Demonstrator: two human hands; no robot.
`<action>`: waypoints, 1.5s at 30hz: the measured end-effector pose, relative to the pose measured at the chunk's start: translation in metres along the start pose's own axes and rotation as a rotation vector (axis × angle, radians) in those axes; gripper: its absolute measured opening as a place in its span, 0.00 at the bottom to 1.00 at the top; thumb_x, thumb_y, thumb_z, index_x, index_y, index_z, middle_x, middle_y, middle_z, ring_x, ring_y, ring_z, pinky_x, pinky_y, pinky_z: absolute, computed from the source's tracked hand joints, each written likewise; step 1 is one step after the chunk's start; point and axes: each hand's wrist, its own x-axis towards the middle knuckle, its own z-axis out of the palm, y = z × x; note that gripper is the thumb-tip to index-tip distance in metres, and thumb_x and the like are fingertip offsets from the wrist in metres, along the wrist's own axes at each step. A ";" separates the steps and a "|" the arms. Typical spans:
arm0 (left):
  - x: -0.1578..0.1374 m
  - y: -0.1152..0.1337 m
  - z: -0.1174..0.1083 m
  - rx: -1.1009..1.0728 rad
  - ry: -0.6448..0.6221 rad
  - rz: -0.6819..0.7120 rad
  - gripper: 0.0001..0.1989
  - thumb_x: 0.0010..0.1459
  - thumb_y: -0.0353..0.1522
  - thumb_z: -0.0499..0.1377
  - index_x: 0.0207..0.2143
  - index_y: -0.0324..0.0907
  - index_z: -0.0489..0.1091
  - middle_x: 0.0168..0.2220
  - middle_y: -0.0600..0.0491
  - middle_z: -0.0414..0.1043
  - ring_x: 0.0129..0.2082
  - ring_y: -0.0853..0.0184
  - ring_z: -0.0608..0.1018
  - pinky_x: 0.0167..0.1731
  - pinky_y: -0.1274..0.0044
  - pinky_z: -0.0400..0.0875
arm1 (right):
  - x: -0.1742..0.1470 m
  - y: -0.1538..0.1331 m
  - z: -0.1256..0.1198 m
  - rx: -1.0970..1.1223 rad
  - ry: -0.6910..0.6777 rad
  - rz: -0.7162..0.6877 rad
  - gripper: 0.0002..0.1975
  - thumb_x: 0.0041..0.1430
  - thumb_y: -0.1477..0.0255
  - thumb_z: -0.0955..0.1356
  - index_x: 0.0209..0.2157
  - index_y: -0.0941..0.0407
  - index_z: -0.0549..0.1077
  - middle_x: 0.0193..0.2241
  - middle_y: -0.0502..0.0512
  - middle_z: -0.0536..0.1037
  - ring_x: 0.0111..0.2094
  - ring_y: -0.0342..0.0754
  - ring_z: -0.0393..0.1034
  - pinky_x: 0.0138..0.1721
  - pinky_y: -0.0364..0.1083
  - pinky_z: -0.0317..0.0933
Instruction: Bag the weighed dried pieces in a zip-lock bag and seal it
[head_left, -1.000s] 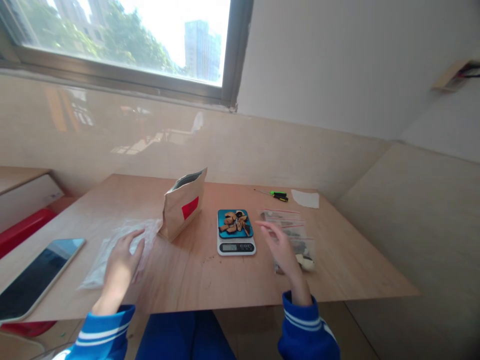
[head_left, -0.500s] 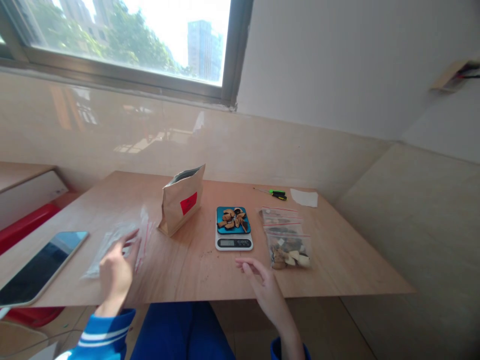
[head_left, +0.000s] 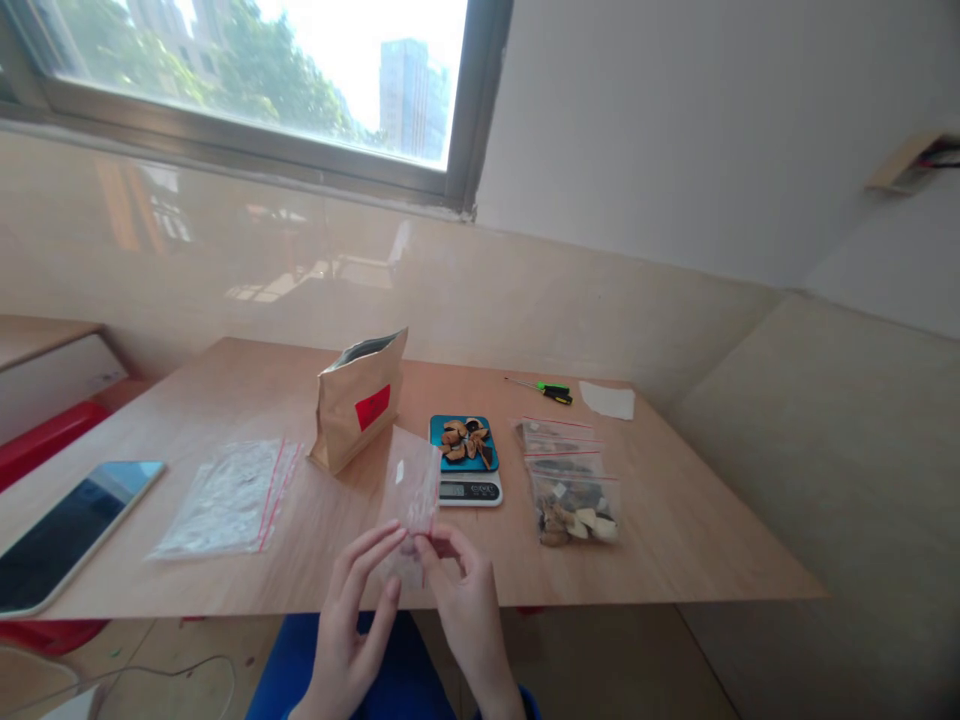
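Surface [head_left: 225, 400] carries a paper pouch [head_left: 358, 400], a bag stack [head_left: 225, 497], a scale [head_left: 465, 462] and filled bags [head_left: 574, 500]. Left hand [head_left: 349, 620] and right hand [head_left: 465, 610], apart a second ago, now meet at the near edge, each grip pinching one empty zip bag [head_left: 412, 485] upright.

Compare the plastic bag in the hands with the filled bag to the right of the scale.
The held bag looks empty and stands upright, pinched at its lower end by the left hand and right hand. The filled bag lies flat on the table, untouched, holding brown and pale pieces. Both are small, clear plastic.
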 end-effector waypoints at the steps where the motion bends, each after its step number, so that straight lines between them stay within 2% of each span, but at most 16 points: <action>1: 0.001 0.001 0.000 0.004 0.005 -0.006 0.19 0.62 0.28 0.54 0.56 0.45 0.65 0.53 0.46 0.69 0.53 0.63 0.73 0.50 0.72 0.71 | 0.000 0.000 -0.003 -0.003 0.011 0.011 0.12 0.58 0.63 0.68 0.31 0.57 0.76 0.28 0.53 0.79 0.33 0.48 0.73 0.39 0.43 0.65; 5: 0.007 0.000 0.001 -0.019 -0.048 0.015 0.23 0.60 0.28 0.56 0.57 0.48 0.64 0.56 0.46 0.69 0.55 0.61 0.72 0.51 0.70 0.71 | 0.000 0.000 -0.011 0.017 0.052 0.040 0.14 0.50 0.62 0.73 0.22 0.57 0.71 0.21 0.49 0.74 0.26 0.45 0.68 0.31 0.42 0.63; 10: 0.012 -0.003 0.003 -0.177 -0.104 -0.088 0.16 0.58 0.32 0.59 0.50 0.46 0.72 0.39 0.50 0.79 0.38 0.63 0.81 0.38 0.74 0.77 | 0.004 0.004 -0.017 0.088 -0.010 0.056 0.18 0.48 0.56 0.73 0.23 0.56 0.70 0.21 0.49 0.72 0.25 0.45 0.67 0.29 0.42 0.63; 13: 0.018 -0.007 0.004 -0.211 0.053 -0.292 0.10 0.59 0.36 0.58 0.41 0.44 0.76 0.34 0.51 0.79 0.33 0.64 0.81 0.34 0.75 0.77 | 0.010 0.013 -0.021 0.175 0.006 0.098 0.22 0.48 0.50 0.72 0.24 0.56 0.68 0.19 0.48 0.71 0.22 0.44 0.67 0.27 0.43 0.63; 17: 0.031 -0.011 0.004 -0.185 0.290 -0.510 0.13 0.57 0.40 0.60 0.40 0.42 0.75 0.34 0.51 0.79 0.32 0.65 0.79 0.34 0.75 0.75 | 0.025 0.022 -0.032 0.188 0.022 0.101 0.26 0.46 0.46 0.71 0.22 0.54 0.63 0.17 0.47 0.69 0.20 0.42 0.65 0.24 0.42 0.62; 19: 0.036 -0.013 0.005 -0.191 0.291 -0.524 0.14 0.56 0.41 0.60 0.39 0.41 0.75 0.33 0.51 0.78 0.32 0.66 0.79 0.34 0.75 0.75 | 0.037 0.023 -0.042 0.117 -0.066 0.048 0.26 0.49 0.45 0.69 0.24 0.55 0.66 0.21 0.50 0.73 0.24 0.45 0.69 0.27 0.43 0.64; 21: 0.039 -0.015 0.005 -0.198 0.257 -0.512 0.14 0.56 0.41 0.60 0.39 0.41 0.74 0.32 0.52 0.77 0.31 0.66 0.78 0.34 0.75 0.74 | 0.056 0.024 -0.056 0.004 -0.132 -0.053 0.25 0.56 0.46 0.63 0.32 0.56 0.72 0.31 0.56 0.78 0.35 0.49 0.74 0.37 0.47 0.67; 22: 0.040 -0.017 0.005 -0.193 0.235 -0.502 0.14 0.57 0.41 0.60 0.39 0.41 0.74 0.32 0.52 0.77 0.31 0.66 0.78 0.34 0.75 0.74 | 0.068 0.026 -0.063 -0.073 -0.124 -0.113 0.26 0.60 0.47 0.61 0.38 0.56 0.73 0.38 0.59 0.78 0.42 0.51 0.73 0.43 0.49 0.67; 24: 0.043 -0.020 0.003 -0.164 0.199 -0.480 0.13 0.57 0.41 0.59 0.39 0.41 0.73 0.32 0.52 0.76 0.32 0.66 0.78 0.34 0.74 0.73 | 0.096 0.032 -0.075 -0.267 0.014 -0.214 0.27 0.62 0.50 0.59 0.48 0.56 0.70 0.50 0.63 0.74 0.53 0.53 0.67 0.53 0.53 0.61; 26: 0.047 -0.022 0.001 -0.106 0.181 -0.443 0.12 0.58 0.40 0.58 0.38 0.42 0.73 0.33 0.52 0.75 0.33 0.65 0.77 0.35 0.74 0.72 | 0.127 0.044 -0.081 -0.514 0.102 -0.294 0.31 0.59 0.50 0.63 0.53 0.59 0.67 0.55 0.68 0.68 0.59 0.58 0.60 0.60 0.57 0.54; 28: 0.052 -0.023 0.000 -0.018 0.182 -0.375 0.10 0.59 0.39 0.58 0.36 0.42 0.72 0.33 0.52 0.73 0.34 0.64 0.76 0.36 0.72 0.71 | 0.152 0.059 -0.082 -0.701 0.088 -0.289 0.35 0.54 0.51 0.67 0.55 0.61 0.65 0.58 0.70 0.65 0.62 0.62 0.55 0.61 0.60 0.50; 33: 0.061 -0.024 0.001 0.154 0.176 -0.187 0.07 0.61 0.36 0.54 0.31 0.43 0.65 0.44 0.46 0.70 0.47 0.59 0.73 0.47 0.65 0.68 | 0.177 0.090 -0.075 -0.826 0.035 -0.273 0.36 0.55 0.54 0.68 0.58 0.61 0.61 0.58 0.71 0.63 0.62 0.64 0.54 0.60 0.62 0.50; 36: 0.059 -0.028 0.004 0.101 0.137 -0.207 0.07 0.62 0.37 0.49 0.33 0.44 0.59 0.50 0.43 0.70 0.52 0.58 0.73 0.49 0.64 0.68 | 0.172 0.094 -0.075 -0.829 0.068 -0.342 0.31 0.58 0.53 0.66 0.55 0.60 0.64 0.53 0.68 0.67 0.58 0.61 0.60 0.58 0.60 0.54; 38: 0.057 -0.029 0.007 0.089 0.125 -0.303 0.08 0.62 0.39 0.48 0.33 0.45 0.57 0.45 0.44 0.73 0.45 0.58 0.77 0.41 0.66 0.72 | 0.168 0.092 -0.076 -0.845 0.077 -0.363 0.27 0.59 0.53 0.65 0.51 0.59 0.67 0.48 0.66 0.69 0.54 0.59 0.63 0.54 0.57 0.58; 41: 0.054 -0.030 0.010 0.102 0.123 -0.478 0.12 0.61 0.43 0.48 0.35 0.45 0.59 0.31 0.49 0.74 0.28 0.58 0.79 0.27 0.70 0.71 | 0.164 0.089 -0.077 -0.873 0.062 -0.381 0.24 0.61 0.54 0.64 0.47 0.59 0.69 0.44 0.63 0.70 0.50 0.57 0.64 0.51 0.55 0.60; 45: 0.054 -0.029 0.014 0.064 0.135 -0.572 0.16 0.61 0.45 0.46 0.37 0.43 0.61 0.29 0.49 0.72 0.29 0.57 0.78 0.27 0.68 0.70 | 0.166 0.092 -0.077 -0.911 0.084 -0.401 0.21 0.62 0.54 0.62 0.44 0.58 0.68 0.42 0.62 0.70 0.47 0.56 0.65 0.48 0.54 0.61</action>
